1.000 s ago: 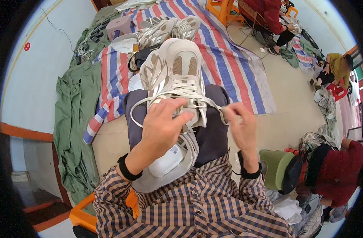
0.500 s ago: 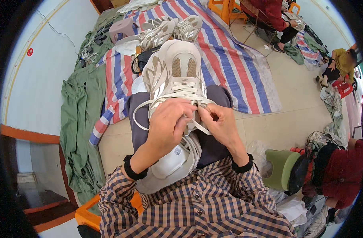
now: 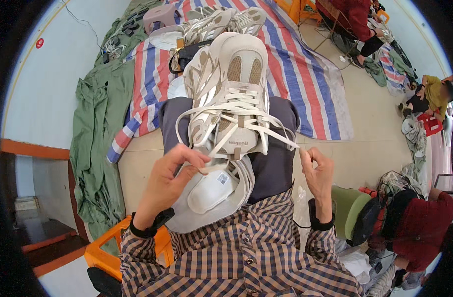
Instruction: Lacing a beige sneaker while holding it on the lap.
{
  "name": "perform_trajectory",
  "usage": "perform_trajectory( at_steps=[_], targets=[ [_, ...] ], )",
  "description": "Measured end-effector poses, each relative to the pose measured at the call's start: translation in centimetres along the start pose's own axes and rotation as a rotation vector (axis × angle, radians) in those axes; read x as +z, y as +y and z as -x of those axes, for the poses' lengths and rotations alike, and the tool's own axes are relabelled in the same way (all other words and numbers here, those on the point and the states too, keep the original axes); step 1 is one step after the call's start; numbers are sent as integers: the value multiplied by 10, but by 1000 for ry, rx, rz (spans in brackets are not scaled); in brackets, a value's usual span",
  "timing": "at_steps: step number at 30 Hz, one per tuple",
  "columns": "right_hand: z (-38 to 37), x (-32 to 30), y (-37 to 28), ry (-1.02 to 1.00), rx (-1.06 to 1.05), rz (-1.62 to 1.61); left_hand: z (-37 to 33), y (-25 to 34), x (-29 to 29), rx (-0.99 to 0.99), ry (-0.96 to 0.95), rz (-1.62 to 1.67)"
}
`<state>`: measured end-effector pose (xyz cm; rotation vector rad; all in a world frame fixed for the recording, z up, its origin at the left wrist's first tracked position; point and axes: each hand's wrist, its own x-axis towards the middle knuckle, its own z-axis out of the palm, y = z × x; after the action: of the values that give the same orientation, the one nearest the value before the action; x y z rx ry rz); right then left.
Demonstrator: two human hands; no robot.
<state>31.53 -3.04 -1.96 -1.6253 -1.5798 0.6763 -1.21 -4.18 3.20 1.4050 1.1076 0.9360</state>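
Note:
A beige and white sneaker (image 3: 242,54) rests on my lap with its toe pointing away from me. Its flat cream shoelace (image 3: 241,106) crosses over the tongue, and the two ends spread apart toward my hands. Left of the tongue's end, my left hand (image 3: 174,171) pinches one lace end between thumb and finger. My right hand (image 3: 316,168) grips the other end, out to the right above my thigh. Under the sneaker's heel side lies a pale, rounded shoe-shaped piece (image 3: 211,195) with a small printed square on it.
Several similar sneakers (image 3: 216,24) lie on a striped sheet (image 3: 305,99) ahead, beside a pinkish stool (image 3: 160,17). Green cloth (image 3: 95,133) covers the floor at left. An orange stool (image 3: 105,252) is beneath me. Other people (image 3: 434,94) sit at right, near a green seat (image 3: 350,208).
My hands have moved apart from the sneaker's tongue, left and right, drawing the lace ends outward. The tongue and the crossed laces now show. The whole view has shifted slightly.

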Motion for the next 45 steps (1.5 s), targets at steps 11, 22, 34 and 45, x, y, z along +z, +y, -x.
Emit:
perform_trajectory(
  at_steps=[11, 22, 34, 45],
  targets=[
    [-18, 37, -63, -61, 168, -1246, -31, 26, 14, 187, 178, -253],
    [2, 42, -37, -582, 216, -1252, -83, 26, 36, 636, 241, -1022],
    [15, 48, -46, -527, 597, -1234, -83, 17, 36, 685, 294, -970],
    [19, 55, -36, -799, 536, -1428, -84, 1, 29, 770, 290, -913]
  ],
)
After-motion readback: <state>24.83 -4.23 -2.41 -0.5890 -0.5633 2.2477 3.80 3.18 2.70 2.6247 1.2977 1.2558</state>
